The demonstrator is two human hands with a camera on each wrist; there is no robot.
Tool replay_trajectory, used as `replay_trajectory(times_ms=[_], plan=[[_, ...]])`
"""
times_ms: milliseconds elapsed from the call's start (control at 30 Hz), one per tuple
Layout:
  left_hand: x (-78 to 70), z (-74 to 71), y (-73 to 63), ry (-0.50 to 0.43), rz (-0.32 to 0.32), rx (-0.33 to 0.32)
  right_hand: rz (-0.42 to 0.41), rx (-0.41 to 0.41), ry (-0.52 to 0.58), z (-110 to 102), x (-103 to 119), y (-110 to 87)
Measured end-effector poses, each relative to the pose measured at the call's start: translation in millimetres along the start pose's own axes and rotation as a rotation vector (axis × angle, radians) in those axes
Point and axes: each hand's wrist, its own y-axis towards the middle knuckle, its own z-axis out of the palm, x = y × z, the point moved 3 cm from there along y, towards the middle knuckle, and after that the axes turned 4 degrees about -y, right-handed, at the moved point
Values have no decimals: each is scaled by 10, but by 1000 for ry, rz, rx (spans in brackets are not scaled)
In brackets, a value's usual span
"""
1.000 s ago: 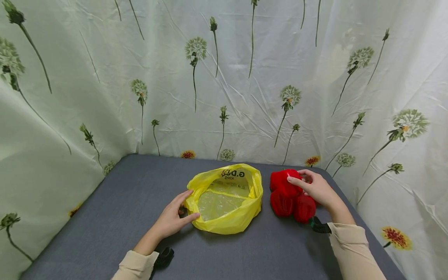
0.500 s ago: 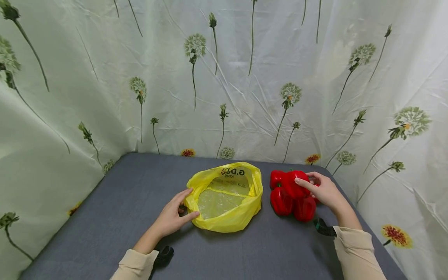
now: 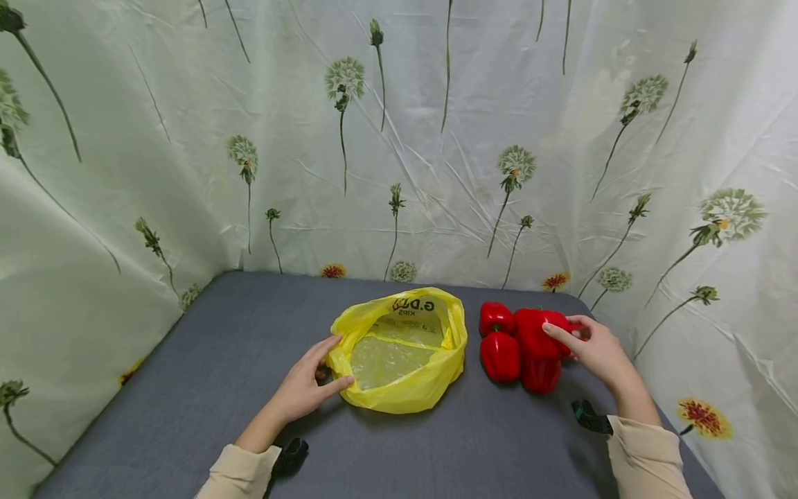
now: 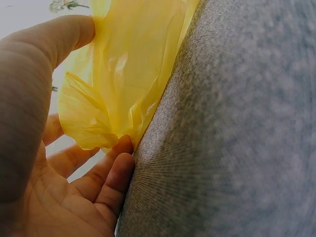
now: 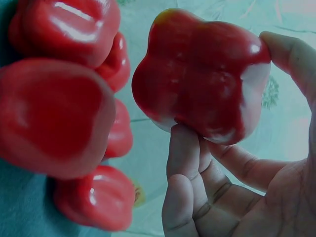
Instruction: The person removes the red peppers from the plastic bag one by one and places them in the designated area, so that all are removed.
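Note:
In the head view my left hand (image 3: 305, 388) holds the left side of a yellow plastic bag (image 3: 402, 398), thumb and fingers spread around its bulge. The bag stands with its mouth wide and rim turned outward. Up close, the left thumb presses the yellow film (image 4: 133, 54) while the fingertips reach its base at the table. My right hand (image 3: 595, 350) grips a red bell pepper (image 3: 541, 333) between thumb and fingers, raised over other red peppers. In the right wrist view the held pepper (image 5: 202, 79) shows its lobed end toward the camera.
Two red peppers stand at the pile's left, one pepper (image 3: 497, 317) behind another pepper (image 3: 500, 357). A further pepper (image 3: 541, 378) sits under the held one. The grey table (image 3: 430, 457) runs back to a white flowered curtain (image 3: 436, 229).
My right hand has moved to the right and slightly nearer with the pepper, showing more of the peppers at the pile's left. The left hand and the bag stay put.

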Motion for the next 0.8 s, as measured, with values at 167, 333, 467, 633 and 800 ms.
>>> replay_trajectory(times_ms=[167,333,467,633,800], plan=[[-3,1,4,2,11,0,27,-14,6,-31,-136,-23],[8,-2,6,-9,0,2,40,-20,12,-71,-272,-22],[17,-4,10,-11,-13,5,51,-21,15,-113,-356,-20],[23,-5,11,-6,-15,6,85,-17,26,-152,-440,-31],[23,2,13,-5,-16,9,119,-14,24,-167,-521,-48]])
